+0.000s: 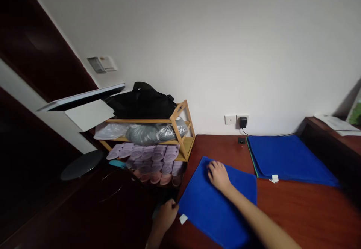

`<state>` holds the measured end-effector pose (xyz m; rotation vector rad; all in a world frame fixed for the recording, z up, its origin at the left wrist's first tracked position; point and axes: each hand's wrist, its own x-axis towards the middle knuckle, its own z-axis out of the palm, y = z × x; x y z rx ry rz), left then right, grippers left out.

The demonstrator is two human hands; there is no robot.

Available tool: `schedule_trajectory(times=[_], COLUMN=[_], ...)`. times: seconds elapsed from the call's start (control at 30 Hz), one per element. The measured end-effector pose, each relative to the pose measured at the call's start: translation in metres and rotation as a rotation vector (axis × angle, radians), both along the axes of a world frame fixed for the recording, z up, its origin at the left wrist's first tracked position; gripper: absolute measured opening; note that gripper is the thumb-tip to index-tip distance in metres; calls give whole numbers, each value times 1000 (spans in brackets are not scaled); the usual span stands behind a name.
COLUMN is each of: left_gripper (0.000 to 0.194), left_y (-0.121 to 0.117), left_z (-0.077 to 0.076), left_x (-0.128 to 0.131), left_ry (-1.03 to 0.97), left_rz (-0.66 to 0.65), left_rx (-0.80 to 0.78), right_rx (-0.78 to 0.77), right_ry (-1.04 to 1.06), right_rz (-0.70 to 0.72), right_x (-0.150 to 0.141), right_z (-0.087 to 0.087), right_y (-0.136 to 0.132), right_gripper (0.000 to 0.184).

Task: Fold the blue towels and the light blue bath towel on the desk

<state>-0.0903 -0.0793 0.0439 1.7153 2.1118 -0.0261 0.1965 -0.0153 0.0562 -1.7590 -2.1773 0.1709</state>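
A blue towel (214, 207) lies spread flat on the dark red-brown wooden table (299, 207). My right hand (218, 174) rests palm down on its far part, fingers stretched out flat. My left hand (166, 214) is at the towel's near left corner by the table's edge, fingers curled closed on the corner. A small white tag (183, 219) sticks out of the towel beside that hand.
A stack of folded blue towels (287, 158) lies at the back right of the table, below a wall socket with a black charger (243, 122). Left of the table stands a bamboo rack (180, 128) with slippers, bagged bundles and a black bag. A round black stool (81, 164) stands further left.
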Motion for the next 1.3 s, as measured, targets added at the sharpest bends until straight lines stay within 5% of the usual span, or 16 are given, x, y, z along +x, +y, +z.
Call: schedule_trajectory(times=[0.1, 0.2, 0.3, 0.47, 0.67, 0.87, 1.07, 1.2, 1.3], left_gripper=[22, 23, 22, 21, 24, 29, 36, 46, 53], left_y=[-38, -65, -85, -111, -118, -97, -48, -9, 14], left_z=[-5, -6, -1, 13, 23, 28, 12, -15, -38], left_x=[-17, -21, -14, 0, 5, 37, 149, 234, 271], left_ry=[-13, -17, -16, 27, 122, 283, -30, -135, -169], left_rz=[4, -1, -38, -100, -134, -212, -478, -608, -665], left_rx=[-52, -75, -67, -13, 32, 339, 519, 509, 464], right_rx=[33, -98, -210, -255, -234, -253, -239, -208, -194], right_ry=[37, 7, -12, -2, 47, 2, -20, -69, -123], right_rz=[-88, -258, -285, -241, -290, -287, -320, -321, -315], right_x=[18, 53, 78, 93, 100, 102, 103, 105, 108], right_z=[-34, -66, -77, -67, -49, -47, -73, -86, -98], right_y=[-86, -141, -163, -177, -145, -81, -72, -72, -70], right_gripper=[44, 57, 65, 64, 64, 67, 69, 69, 66])
